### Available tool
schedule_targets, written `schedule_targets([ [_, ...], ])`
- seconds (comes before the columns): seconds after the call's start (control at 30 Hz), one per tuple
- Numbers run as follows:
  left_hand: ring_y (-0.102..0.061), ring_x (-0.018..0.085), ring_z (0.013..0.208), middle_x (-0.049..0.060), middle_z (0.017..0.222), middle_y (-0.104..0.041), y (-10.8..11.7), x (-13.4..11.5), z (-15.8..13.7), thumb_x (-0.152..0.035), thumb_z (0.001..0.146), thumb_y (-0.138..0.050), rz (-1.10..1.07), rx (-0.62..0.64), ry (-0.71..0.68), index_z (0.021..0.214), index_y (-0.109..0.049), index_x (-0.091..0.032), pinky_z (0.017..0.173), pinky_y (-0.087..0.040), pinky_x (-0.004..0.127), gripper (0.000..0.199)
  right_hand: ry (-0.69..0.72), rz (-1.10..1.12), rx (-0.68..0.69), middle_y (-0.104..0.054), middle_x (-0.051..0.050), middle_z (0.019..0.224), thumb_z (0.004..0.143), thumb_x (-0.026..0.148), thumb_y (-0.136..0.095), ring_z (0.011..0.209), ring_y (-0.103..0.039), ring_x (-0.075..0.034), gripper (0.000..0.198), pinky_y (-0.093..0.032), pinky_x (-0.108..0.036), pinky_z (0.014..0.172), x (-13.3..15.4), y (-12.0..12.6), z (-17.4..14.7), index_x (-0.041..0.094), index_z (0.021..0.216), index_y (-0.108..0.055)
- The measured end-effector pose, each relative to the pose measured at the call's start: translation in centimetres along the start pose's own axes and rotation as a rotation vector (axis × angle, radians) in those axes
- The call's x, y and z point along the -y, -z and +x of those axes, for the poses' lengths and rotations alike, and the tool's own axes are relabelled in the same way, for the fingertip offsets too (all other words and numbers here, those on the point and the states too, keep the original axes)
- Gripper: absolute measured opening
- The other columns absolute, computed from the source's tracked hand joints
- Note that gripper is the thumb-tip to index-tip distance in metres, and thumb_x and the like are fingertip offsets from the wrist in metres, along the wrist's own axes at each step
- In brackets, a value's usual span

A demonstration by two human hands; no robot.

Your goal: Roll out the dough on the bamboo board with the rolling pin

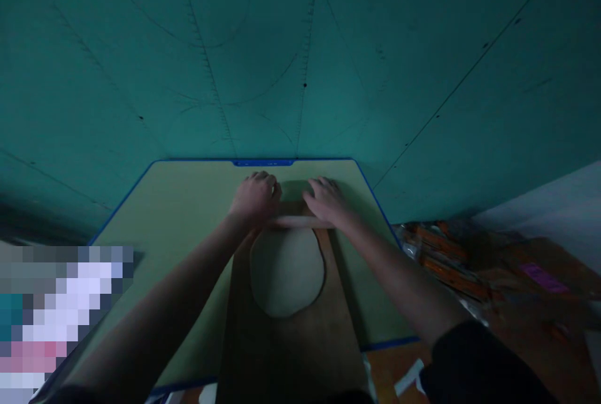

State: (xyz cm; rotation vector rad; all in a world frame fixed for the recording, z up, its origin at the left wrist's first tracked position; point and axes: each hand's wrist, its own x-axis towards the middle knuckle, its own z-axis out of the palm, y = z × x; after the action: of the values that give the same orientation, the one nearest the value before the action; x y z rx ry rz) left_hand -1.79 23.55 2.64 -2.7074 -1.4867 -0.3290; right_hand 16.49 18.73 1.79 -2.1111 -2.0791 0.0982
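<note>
A pale wooden rolling pin (295,222) lies crosswise near the far end of a brown wooden board (323,322). My left hand (257,197) is closed over the pin's left end, its fingers curled. At the pin's right end my right hand (327,200) rests over the wood with bent fingers. Both palms hide the ends of the pin, so the exact grip shows only in part. On the near side of the pin spreads a thin, roughly round sheet of dough (287,274), flat on the board, its far edge meeting the pin.
The board lies on a pale table (188,197) with a blue rim, which stands against a green wall (263,47). Cardboard boxes (539,266) and plastic-wrapped orange packages (436,247) lie to the right, below the tabletop. A blurred-out patch covers the lower left.
</note>
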Motion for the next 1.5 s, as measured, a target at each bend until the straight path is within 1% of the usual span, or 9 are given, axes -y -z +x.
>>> schedule_targets([
  [0.13, -0.068, 0.031, 0.106, 0.019, 0.111, -0.071, -0.4, 0.1, -1.5, -0.031, 0.1, -0.039, 0.01, 0.014, 0.012, 0.11, -0.069, -0.01, 0.088, -0.055, 0.042, 0.038, 0.019, -0.009, 0.014, -0.061, -0.019, 0.136, 0.104, 0.035, -0.039, 0.131, -0.053, -0.029, 0.042, -0.038, -0.046, 0.111, 0.2, -0.1, -1.6, 0.011, 0.132, -0.061],
  [0.37, -0.042, 0.039, 0.143, 0.024, 0.146, -0.054, 0.0, -1.6, -9.7, -0.04, 0.103, -0.032, 0.034, -0.066, -0.08, 0.136, -0.058, -0.006, 0.115, -0.035, 0.059, 0.054, 0.157, -0.005, -0.004, -0.035, -0.026, 0.16, 0.104, 0.047, -0.037, 0.151, -0.028, -0.037, 0.066, -0.023, -0.056, 0.123, 1.8, 0.3, -10.3, 0.002, 0.153, -0.04],
  [0.67, -0.038, 0.041, 0.145, 0.026, 0.152, -0.046, 0.3, -4.5, -22.4, -0.044, 0.1, -0.037, 0.081, -0.219, -0.226, 0.154, -0.029, -0.003, 0.113, -0.039, 0.057, 0.068, 0.302, -0.016, -0.129, -0.032, -0.019, 0.162, 0.099, 0.036, -0.05, 0.151, -0.031, -0.032, 0.067, -0.036, -0.054, 0.119, 3.6, -0.3, -22.8, 0.006, 0.156, -0.032],
  [0.83, -0.042, 0.041, 0.143, 0.027, 0.149, -0.05, 0.3, -3.4, -18.1, -0.055, 0.102, -0.033, 0.073, -0.17, -0.215, 0.146, -0.042, -0.002, 0.113, -0.038, 0.056, 0.069, 0.298, 0.006, -0.048, -0.029, -0.022, 0.162, 0.101, 0.043, -0.043, 0.152, -0.026, -0.032, 0.069, -0.03, -0.052, 0.123, 3.1, 0.4, -18.1, 0.001, 0.155, -0.033],
  [0.97, -0.053, 0.034, 0.135, 0.018, 0.14, -0.061, 0.5, -2.2, -10.4, -0.041, 0.103, -0.039, 0.046, -0.021, -0.178, 0.127, -0.066, -0.015, 0.109, -0.043, 0.051, 0.045, 0.27, 0.052, 0.131, -0.024, -0.022, 0.164, 0.104, 0.05, -0.035, 0.153, -0.022, -0.032, 0.07, -0.026, -0.051, 0.123, 2.1, 1.0, -10.7, 0.004, 0.156, -0.033],
  [1.1, -0.049, 0.037, 0.139, 0.022, 0.148, -0.054, 0.2, -2.3, -6.5, -0.032, 0.101, -0.039, 0.056, -0.025, -0.106, 0.13, -0.065, -0.013, 0.11, -0.041, 0.056, 0.043, 0.225, 0.037, 0.166, -0.021, -0.019, 0.166, 0.105, 0.05, -0.035, 0.154, -0.017, -0.031, 0.064, -0.019, -0.052, 0.125, 1.4, 0.9, -7.1, 0.012, 0.156, -0.037],
  [1.2, -0.044, 0.037, 0.143, 0.023, 0.15, -0.05, -0.1, -2.9, -8.3, -0.034, 0.103, -0.036, 0.046, -0.033, -0.101, 0.135, -0.06, -0.009, 0.114, -0.038, 0.055, 0.048, 0.261, 0.033, 0.1, -0.025, -0.018, 0.165, 0.104, 0.048, -0.038, 0.154, -0.02, -0.031, 0.064, -0.024, -0.052, 0.124, 1.8, 0.6, -8.8, 0.01, 0.156, -0.036],
  [1.37, -0.043, 0.038, 0.143, 0.025, 0.146, -0.054, 0.8, -3.7, -18.0, -0.048, 0.103, -0.035, 0.029, -0.183, -0.25, 0.137, -0.054, -0.005, 0.113, -0.04, 0.054, 0.058, 0.354, 0.07, 0.065, -0.037, -0.015, 0.161, 0.101, 0.043, -0.047, 0.146, -0.04, -0.029, 0.069, -0.044, -0.044, 0.115, 3.4, 1.3, -17.6, 0.009, 0.158, -0.032],
  [1.5, -0.037, 0.036, 0.147, 0.024, 0.155, -0.043, 1.6, -3.1, -22.5, -0.047, 0.102, -0.038, 0.043, -0.174, -0.368, 0.152, -0.038, -0.006, 0.112, -0.04, 0.052, 0.064, 0.499, 0.083, 0.056, -0.032, -0.01, 0.164, 0.102, 0.044, -0.046, 0.15, -0.033, -0.024, 0.066, -0.037, -0.039, 0.121, 3.6, 2.0, -21.1, 0.01, 0.157, -0.034],
])
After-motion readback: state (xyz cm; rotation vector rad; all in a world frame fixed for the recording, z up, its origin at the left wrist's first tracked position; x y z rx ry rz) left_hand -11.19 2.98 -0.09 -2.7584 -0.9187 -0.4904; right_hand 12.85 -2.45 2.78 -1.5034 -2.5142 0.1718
